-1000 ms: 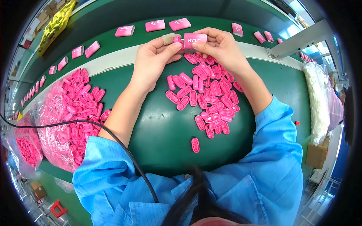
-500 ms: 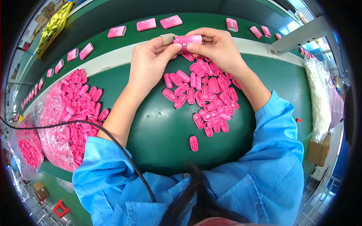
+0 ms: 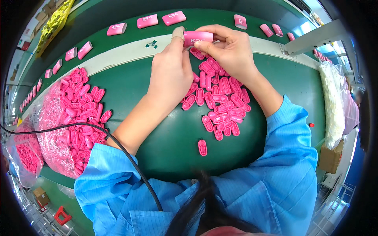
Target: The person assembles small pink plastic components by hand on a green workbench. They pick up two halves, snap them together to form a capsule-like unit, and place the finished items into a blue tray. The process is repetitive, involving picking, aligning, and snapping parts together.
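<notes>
Pinching a pink case [image 3: 197,35] at upper centre, the right hand [image 3: 233,50] faces the left hand [image 3: 170,67], whose grip is unclear.

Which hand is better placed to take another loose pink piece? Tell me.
Probably the left hand: the right hand grips the case, while the left seems only to press its end, beside the pieces.

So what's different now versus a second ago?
Left hand moved right and turned, its taped finger now at the left end of the held pink case; the cap it pinched is out of sight. Cases on the far strip slid left. Unchanged: right hand gripping the case, loose caps lying below.
</notes>
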`<state>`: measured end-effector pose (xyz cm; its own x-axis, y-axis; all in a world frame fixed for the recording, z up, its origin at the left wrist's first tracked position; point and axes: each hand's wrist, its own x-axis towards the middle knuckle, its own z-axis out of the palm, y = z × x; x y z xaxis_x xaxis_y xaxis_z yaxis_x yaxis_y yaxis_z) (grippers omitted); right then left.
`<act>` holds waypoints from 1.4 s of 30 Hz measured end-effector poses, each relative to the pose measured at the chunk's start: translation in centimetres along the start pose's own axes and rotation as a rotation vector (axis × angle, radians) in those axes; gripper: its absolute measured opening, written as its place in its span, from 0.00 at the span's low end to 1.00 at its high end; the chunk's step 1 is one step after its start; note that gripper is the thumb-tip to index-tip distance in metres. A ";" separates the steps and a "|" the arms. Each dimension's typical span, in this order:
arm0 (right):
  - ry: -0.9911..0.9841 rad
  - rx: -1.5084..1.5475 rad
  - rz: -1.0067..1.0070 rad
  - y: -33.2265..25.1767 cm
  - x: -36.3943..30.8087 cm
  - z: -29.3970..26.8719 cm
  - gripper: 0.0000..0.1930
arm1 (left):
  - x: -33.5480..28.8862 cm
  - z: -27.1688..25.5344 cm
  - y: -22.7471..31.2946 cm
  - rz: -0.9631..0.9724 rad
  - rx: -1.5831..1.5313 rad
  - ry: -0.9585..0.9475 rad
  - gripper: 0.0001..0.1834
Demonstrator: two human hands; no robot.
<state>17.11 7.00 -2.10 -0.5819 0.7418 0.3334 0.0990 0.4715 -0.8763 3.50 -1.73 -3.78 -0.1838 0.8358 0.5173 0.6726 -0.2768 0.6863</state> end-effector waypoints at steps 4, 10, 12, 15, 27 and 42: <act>-0.010 -0.159 -0.118 0.4 0.9 -0.4 0.15 | 0.7 -0.3 0.1 -0.038 0.098 -0.107 0.27; -0.174 -0.113 0.256 3.2 7.0 -2.4 0.18 | 2.1 -0.9 -2.0 0.118 0.218 -0.170 0.29; -0.130 -0.260 0.186 4.1 8.4 -2.9 0.20 | 2.0 -0.8 -2.5 0.170 0.269 -0.263 0.26; 0.033 -0.759 -0.062 5.3 9.2 -5.6 0.19 | 2.3 -0.7 -3.0 0.134 0.188 -0.323 0.16; -0.080 0.190 0.125 0.8 2.3 -3.6 0.15 | 2.1 -0.7 -2.7 -0.271 -0.425 -0.249 0.11; -0.198 0.161 0.247 0.6 1.0 -1.8 0.15 | 2.1 -1.2 -2.2 -0.423 -0.702 -0.124 0.14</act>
<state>18.07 8.85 -1.66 -0.7029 0.7099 0.0442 0.1372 0.1964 -0.9709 0.79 0.12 -3.60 -0.2123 0.9708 0.1120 -0.0471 -0.1246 0.9911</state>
